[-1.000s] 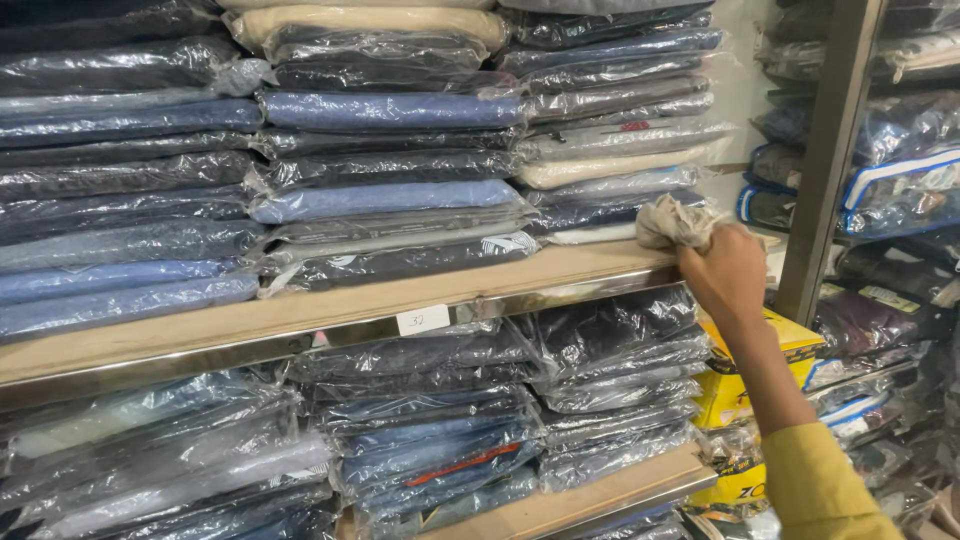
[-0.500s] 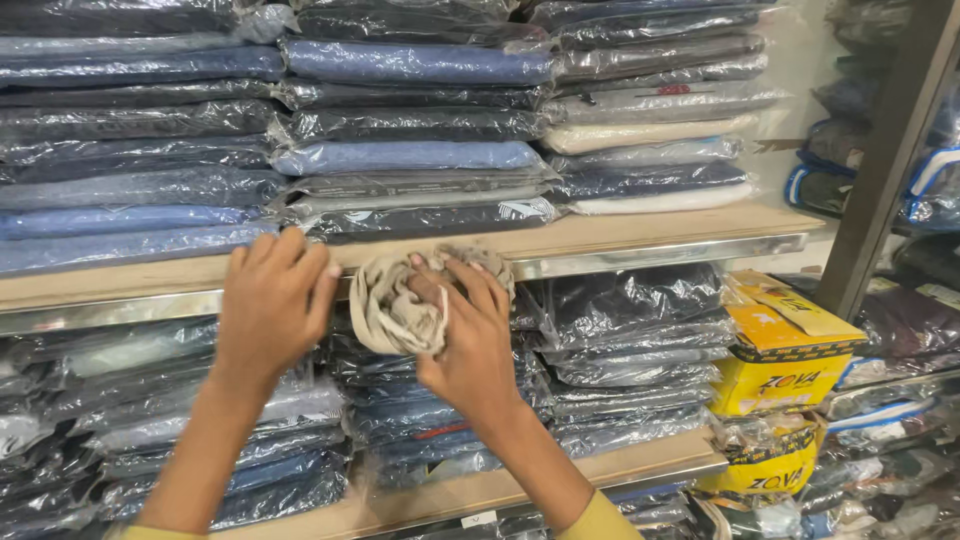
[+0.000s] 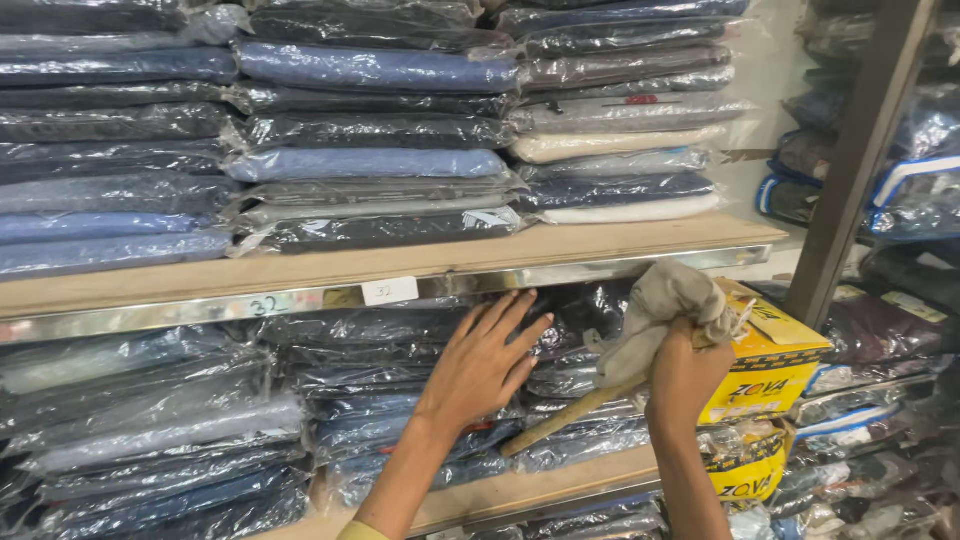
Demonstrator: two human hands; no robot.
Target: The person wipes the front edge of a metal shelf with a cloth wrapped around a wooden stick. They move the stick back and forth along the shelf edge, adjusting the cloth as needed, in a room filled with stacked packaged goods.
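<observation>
Dusting of the lower shelf: right hand clenched around cloth-headed duster, left hand flat, fingers spread, on bagged jeans; next, likely a careful sweep along the shelf's front edge.

I see little free room: plastic-wrapped folded garments fill the upper shelf nearly to its front edge, leaving only a thin bare strip of board. Below it, wrapped stacks pack the bay. Yellow boxes block the right, against the upright post.
</observation>
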